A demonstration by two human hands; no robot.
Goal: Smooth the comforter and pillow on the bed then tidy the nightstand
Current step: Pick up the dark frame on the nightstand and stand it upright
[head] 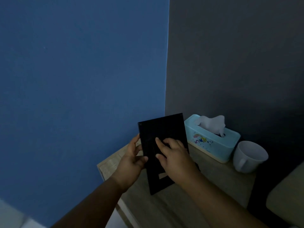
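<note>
A black picture frame (162, 129), seen from its back, is held upright over the light wooden nightstand (217, 176). My left hand (131, 163) grips the frame's left edge, thumb on the back panel. My right hand (174, 155) lies on the frame's back, fingers pressed on the stand flap, whose lower part with a rectangular cut-out reaches toward the tabletop. A light blue tissue box (213, 140) with a white tissue sticking up stands at the back of the nightstand. A white mug (248, 156) sits tilted just right of it.
A blue wall (82, 79) is on the left and a dark grey wall (238, 55) behind the nightstand. A pale bed edge or pillow (286, 198) shows at the lower right. The room is dim.
</note>
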